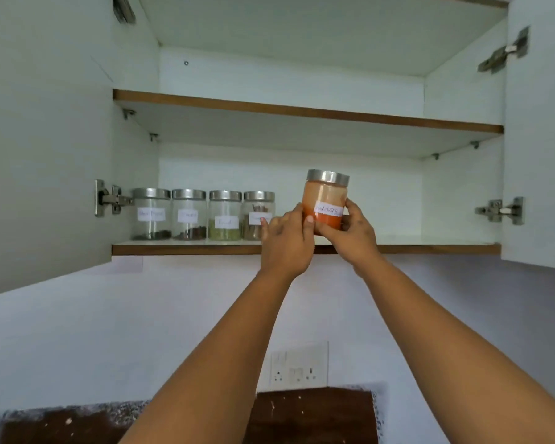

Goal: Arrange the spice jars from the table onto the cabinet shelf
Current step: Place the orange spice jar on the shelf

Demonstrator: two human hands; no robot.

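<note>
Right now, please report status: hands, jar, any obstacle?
Left hand and right hand grip orange jar above lower shelf. Four jars lined left. Space right is free.

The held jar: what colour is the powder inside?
Orange-red powder in the jar, seen in the head view.

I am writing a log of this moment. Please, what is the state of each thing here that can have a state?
Cabinet doors: open.
Orange jar: lid on, upright, held in both hands.
Four jars: lids on, in a row on the lower shelf.
Upper shelf: nothing visible on it.
Left hand: grips the orange jar.
Right hand: grips it too.
</note>
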